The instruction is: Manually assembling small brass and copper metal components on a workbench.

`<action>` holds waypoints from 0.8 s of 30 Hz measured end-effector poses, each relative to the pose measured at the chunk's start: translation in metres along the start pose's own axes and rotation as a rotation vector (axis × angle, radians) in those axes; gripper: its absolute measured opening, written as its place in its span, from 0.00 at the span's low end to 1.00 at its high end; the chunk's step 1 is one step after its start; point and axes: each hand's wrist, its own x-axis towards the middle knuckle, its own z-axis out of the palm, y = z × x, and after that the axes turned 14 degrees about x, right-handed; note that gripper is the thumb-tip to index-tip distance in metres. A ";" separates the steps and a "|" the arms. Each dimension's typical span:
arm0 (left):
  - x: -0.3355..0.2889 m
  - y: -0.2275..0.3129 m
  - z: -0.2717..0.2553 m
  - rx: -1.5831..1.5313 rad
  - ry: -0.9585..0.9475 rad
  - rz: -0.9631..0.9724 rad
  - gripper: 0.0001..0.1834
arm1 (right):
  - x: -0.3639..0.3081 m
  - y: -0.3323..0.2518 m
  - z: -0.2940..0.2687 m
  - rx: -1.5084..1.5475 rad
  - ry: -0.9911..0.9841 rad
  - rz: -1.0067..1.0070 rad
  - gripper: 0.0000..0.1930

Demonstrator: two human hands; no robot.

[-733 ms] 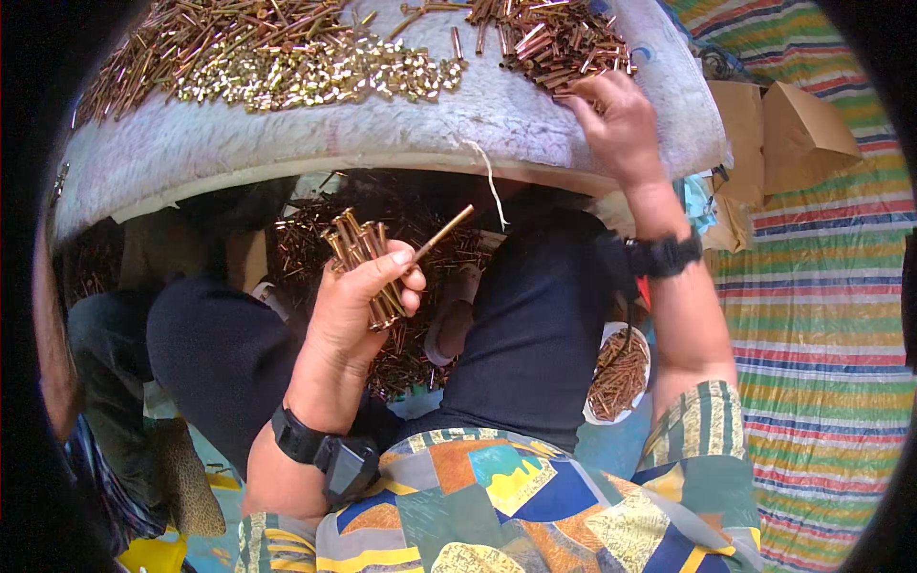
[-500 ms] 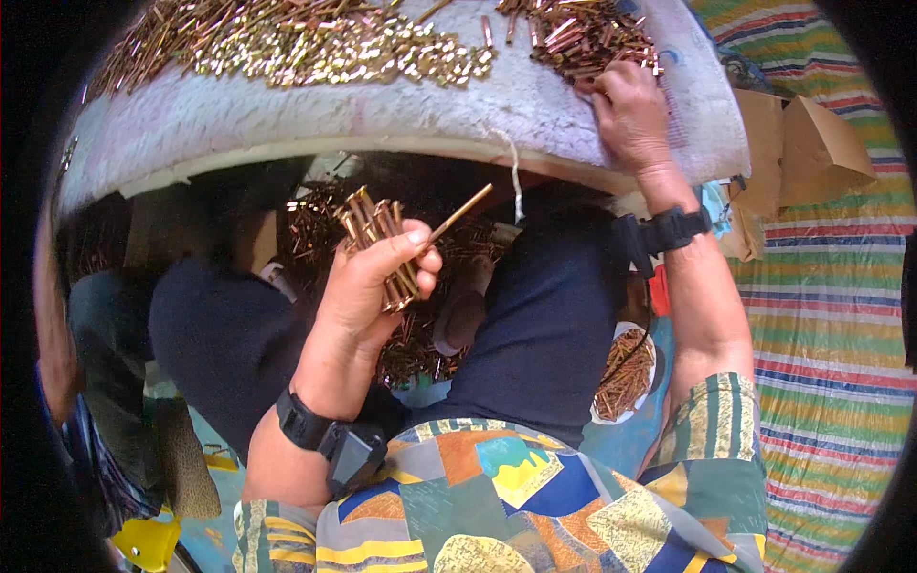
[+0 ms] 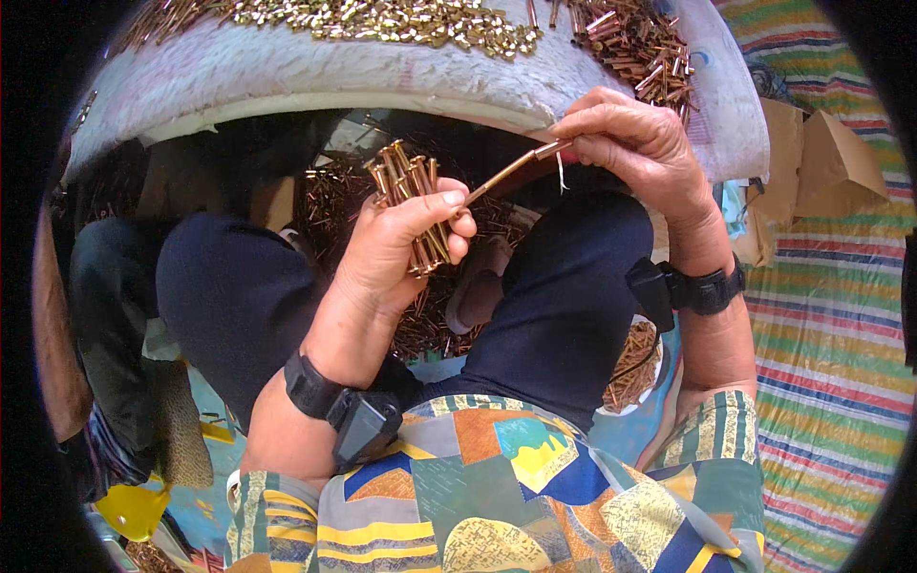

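My left hand [image 3: 374,246] is closed round a bunch of brass-coloured bolts [image 3: 401,177], heads up and slanting. Between its thumb and forefinger a single bolt [image 3: 497,179] points up to the right. My right hand [image 3: 642,148] pinches a short metal sleeve [image 3: 550,150], in line with that bolt's tip and seemingly over it. Beyond the right hand lies a heap of coppery sleeves [image 3: 650,62] on the white padded table [image 3: 344,81].
Shiny small nuts [image 3: 420,26] lie spread along the table's left part. Loose bolts fill a container [image 3: 430,325] between my knees; a white bowl [image 3: 659,368] of metal pieces stands by my right thigh. A cardboard box [image 3: 831,167] and striped sheet [image 3: 831,315] lie right. Another person's arm [image 3: 59,334] shows at left.
My right hand has come back from the sleeve heap toward my left hand, bringing a sleeve to the single bolt's tip. The left hand has shifted slightly up and right in view.
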 end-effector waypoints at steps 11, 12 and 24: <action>-0.008 0.005 0.003 0.062 -0.003 0.066 0.11 | 0.008 -0.013 0.050 0.414 0.018 0.320 0.07; -0.009 0.004 0.003 0.026 -0.017 0.069 0.11 | 0.009 -0.011 0.059 0.388 0.041 0.287 0.06; -0.010 0.006 0.000 -0.072 0.074 0.068 0.11 | 0.054 0.059 -0.027 -0.119 0.475 0.111 0.05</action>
